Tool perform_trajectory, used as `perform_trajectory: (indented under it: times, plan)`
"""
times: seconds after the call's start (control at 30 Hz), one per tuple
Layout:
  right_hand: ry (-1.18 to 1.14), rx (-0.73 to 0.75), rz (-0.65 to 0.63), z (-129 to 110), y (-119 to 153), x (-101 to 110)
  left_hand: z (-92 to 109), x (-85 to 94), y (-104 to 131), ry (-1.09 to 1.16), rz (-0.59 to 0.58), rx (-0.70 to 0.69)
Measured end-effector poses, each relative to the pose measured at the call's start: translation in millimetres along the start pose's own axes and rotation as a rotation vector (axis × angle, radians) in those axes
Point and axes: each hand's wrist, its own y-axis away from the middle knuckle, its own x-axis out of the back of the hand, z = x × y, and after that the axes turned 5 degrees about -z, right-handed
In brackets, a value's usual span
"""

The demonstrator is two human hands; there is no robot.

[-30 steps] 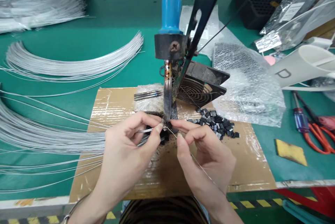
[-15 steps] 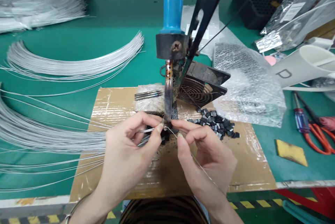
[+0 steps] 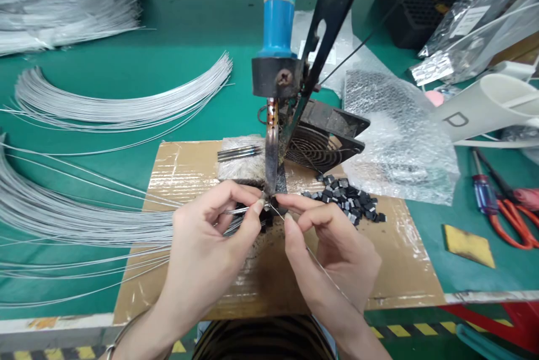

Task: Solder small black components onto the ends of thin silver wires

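Observation:
Under the tip of a clamped soldering iron (image 3: 272,166), both hands are close together. My left hand (image 3: 210,242) is closed, thumb and forefinger pinching a thin grey wire (image 3: 236,210) at its end; any small part at the fingertips is too hidden to make out. My right hand (image 3: 330,253) is closed too, with a thin strand of solder wire (image 3: 322,267) between thumb and fingers. Its end reaches the iron's tip, and the strand trails down across the palm. Many grey wires (image 3: 105,225) lie left of my left hand, their ends partly hidden behind it.
A cardboard sheet (image 3: 400,270) covers the bench under the hands. Small black parts (image 3: 353,198) are heaped at right, before a black fan (image 3: 320,144). Another wire bundle (image 3: 126,106) lies behind. Scissors (image 3: 511,225), a screwdriver (image 3: 484,188) and a yellow sponge (image 3: 469,245) lie at far right.
Hardly anything differs. The view has shifted very slightly, and both hands keep their pinch at the iron's tip.

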Motion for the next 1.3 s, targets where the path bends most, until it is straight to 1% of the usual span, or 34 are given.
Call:
perform_trajectory:
  times: [0.1,0.23,0.43,0.6,0.73,1.03,1.3]
  plan:
    - [0.01,0.015,-0.014,2.1,0.6,0.8,-0.7,0.9,0.6,0.007,-0.008,-0.006]
    - [0.025,0.031,0.004,3.3,-0.5,-0.1,-1.9,0.6,0.3,0.002,-0.009,-0.013]
    - [0.04,0.029,-0.017,4.9,0.0,0.0,-2.1,-0.6,-0.2,0.008,-0.001,-0.033]
    - [0.039,0.058,-0.029,2.6,0.0,2.0,-2.8,-0.3,0.6,0.009,-0.002,-0.057]
    - [0.067,0.077,-0.048,0.5,-2.1,3.2,-2.0,-0.7,0.1,-0.011,0.003,-0.051]
    - [0.11,0.075,-0.036,3.5,0.0,1.4,-3.4,1.0,-0.1,-0.037,-0.01,-0.028]
    - [0.104,0.082,-0.01,2.8,0.0,-0.7,-0.7,0.3,0.9,-0.022,-0.013,-0.042]
